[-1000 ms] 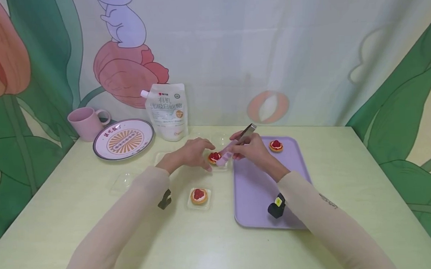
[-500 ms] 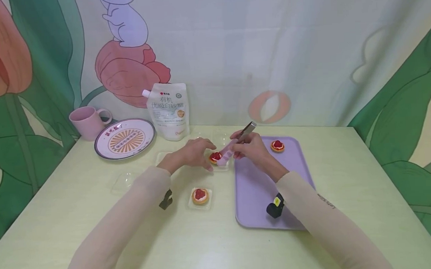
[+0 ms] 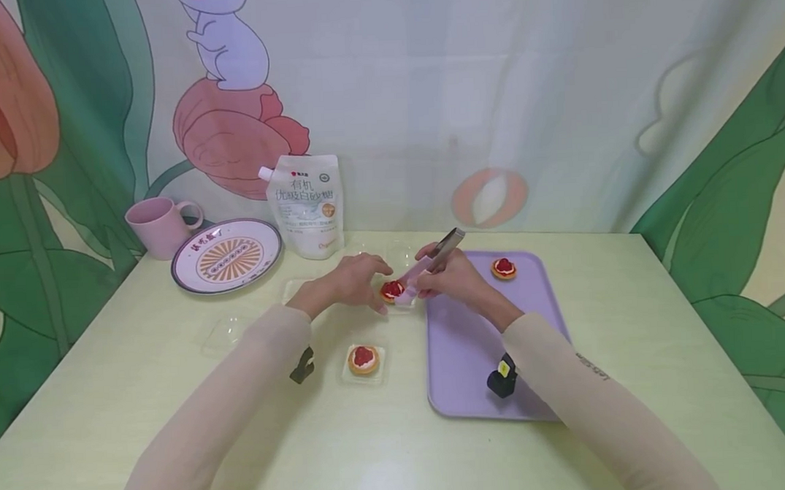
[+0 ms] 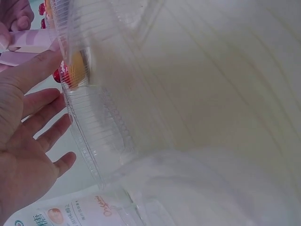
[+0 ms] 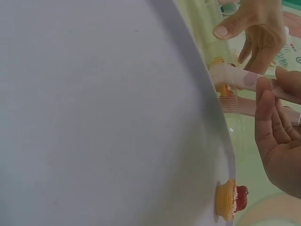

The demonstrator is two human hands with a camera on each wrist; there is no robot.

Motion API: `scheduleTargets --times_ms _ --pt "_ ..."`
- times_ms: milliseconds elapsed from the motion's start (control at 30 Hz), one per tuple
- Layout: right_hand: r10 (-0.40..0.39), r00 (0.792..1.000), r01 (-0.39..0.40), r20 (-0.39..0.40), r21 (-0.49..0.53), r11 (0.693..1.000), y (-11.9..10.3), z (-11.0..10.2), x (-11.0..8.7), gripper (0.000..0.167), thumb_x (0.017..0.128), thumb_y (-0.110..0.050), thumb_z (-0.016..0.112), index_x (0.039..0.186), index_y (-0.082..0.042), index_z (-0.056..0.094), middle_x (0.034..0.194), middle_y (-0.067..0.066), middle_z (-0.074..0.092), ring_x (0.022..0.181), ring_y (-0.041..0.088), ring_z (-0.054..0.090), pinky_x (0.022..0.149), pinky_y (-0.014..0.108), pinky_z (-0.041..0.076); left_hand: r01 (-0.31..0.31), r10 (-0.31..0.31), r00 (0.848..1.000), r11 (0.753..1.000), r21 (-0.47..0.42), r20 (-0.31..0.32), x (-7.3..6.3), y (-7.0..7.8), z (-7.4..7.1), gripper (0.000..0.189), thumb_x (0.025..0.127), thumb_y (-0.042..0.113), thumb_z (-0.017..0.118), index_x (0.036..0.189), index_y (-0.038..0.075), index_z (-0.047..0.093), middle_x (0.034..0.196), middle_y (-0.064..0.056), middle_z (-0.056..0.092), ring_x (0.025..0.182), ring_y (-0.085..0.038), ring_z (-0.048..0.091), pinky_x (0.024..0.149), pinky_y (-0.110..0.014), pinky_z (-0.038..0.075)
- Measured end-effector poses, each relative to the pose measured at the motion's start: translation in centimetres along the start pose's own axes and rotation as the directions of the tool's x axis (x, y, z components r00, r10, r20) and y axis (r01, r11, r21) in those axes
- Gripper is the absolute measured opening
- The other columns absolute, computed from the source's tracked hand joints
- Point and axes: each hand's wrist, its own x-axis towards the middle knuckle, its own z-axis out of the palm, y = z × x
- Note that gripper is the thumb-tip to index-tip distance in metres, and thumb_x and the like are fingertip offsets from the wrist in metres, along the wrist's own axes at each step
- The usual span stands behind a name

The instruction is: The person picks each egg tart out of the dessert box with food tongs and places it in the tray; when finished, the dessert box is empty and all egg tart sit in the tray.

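My right hand (image 3: 456,277) grips metal tongs (image 3: 446,245) with pink tips, slanted down to a berry-topped tart (image 3: 391,290). In the right wrist view the two tong arms (image 5: 244,79) stand apart, one on either side of that tart. It sits in a clear plastic container (image 4: 91,136). Spread fingers of my left hand (image 3: 357,277) lie around the container's left side, thumb nearer me; they hold nothing, and whether they touch the container I cannot tell. Another tart (image 3: 363,359) lies in a clear container closer to me.
A purple tray (image 3: 463,366) is right of the containers, with a tart (image 3: 503,269) at its far end. Behind on the left stand a pink mug (image 3: 158,227), a patterned plate (image 3: 227,256) and a white spouted pouch (image 3: 307,208). A clear container (image 3: 225,331) lies left.
My right hand has shifted slightly, and the tongs' top end has dipped a little. The left hand stays nearly in place beside the tart.
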Motion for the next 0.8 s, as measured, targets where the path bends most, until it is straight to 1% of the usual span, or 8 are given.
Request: scheduleTargets --times_ms 133,200,367,533,667,800 --pt "-0.016 1.0 0.016 -0.017 -0.008 1.0 0.2 0.1 0.1 0.048 0.084 0.001 0.07 0.127 0.008 0.051 0.086 0.013 0.07 0.063 0.016 0.068 0.07 0.039 0.062 0.004 -0.004 1.0 1.0 0.001 -0.001 0.0 0.1 0.0 0.071 0.077 0.031 0.087 0.137 0.006 0.059 0.145 -0.012 0.056 0.139 -0.033 0.045 0.117 -0.055 0.03" --pt "-0.024 0.999 0.024 -0.042 -0.003 1.0 0.3 0.1 0.2 0.045 0.083 0.002 0.069 0.124 0.007 0.052 0.081 0.01 0.068 0.062 0.017 0.066 0.067 0.034 0.06 0.007 -0.007 1.0 1.0 0.002 -0.002 0.0 0.2 0.0 0.071 0.077 0.031 0.087 0.137 0.006 0.059 0.145 -0.012 0.056 0.139 -0.033 0.045 0.117 -0.054 0.03" --pt "-0.025 0.995 0.027 -0.094 0.016 1.0 0.2 0.5 0.4 0.039 0.08 0.002 0.067 0.117 0.002 0.055 0.069 0.002 0.061 0.058 0.016 0.059 0.057 0.024 0.05 0.013 -0.013 1.0 1.0 -0.008 0.002 -0.1 0.2 -0.1 0.071 0.077 0.03 0.087 0.137 0.005 0.059 0.144 -0.012 0.057 0.138 -0.033 0.046 0.117 -0.054 0.029" --pt "-0.011 0.994 0.015 -0.112 0.031 0.999 0.2 1.0 0.8 0.042 0.08 0.002 0.064 0.12 0.003 0.053 0.07 0.0 0.059 0.056 0.014 0.056 0.054 0.024 0.046 -0.001 0.001 1.0 1.0 0.014 -0.002 -0.2 0.2 -0.2 0.069 0.077 0.031 0.086 0.136 0.007 0.061 0.142 -0.011 0.059 0.136 -0.032 0.048 0.115 -0.054 0.031" --pt "0.007 0.996 -0.004 -0.09 0.042 0.999 0.1 1.5 1.0 0.041 0.079 0.0 0.063 0.119 0.001 0.053 0.072 0.0 0.06 0.054 0.013 0.056 0.055 0.026 0.048 -0.004 0.004 1.0 1.0 0.024 -0.01 -0.1 0.3 -0.2 0.066 0.076 0.031 0.087 0.133 0.008 0.063 0.138 -0.009 0.062 0.133 -0.031 0.05 0.113 -0.054 0.032" --pt "0.038 0.995 -0.035 -0.091 0.037 0.999 0.1 1.9 1.1 0.038 0.079 0.001 0.063 0.116 0.0 0.053 0.068 0.0 0.06 0.051 0.011 0.057 0.053 0.026 0.048 0.002 -0.002 1.0 1.0 0.023 -0.008 -0.1 0.3 -0.1 0.066 0.077 0.032 0.087 0.133 0.007 0.063 0.139 -0.01 0.061 0.134 -0.031 0.049 0.113 -0.054 0.032"
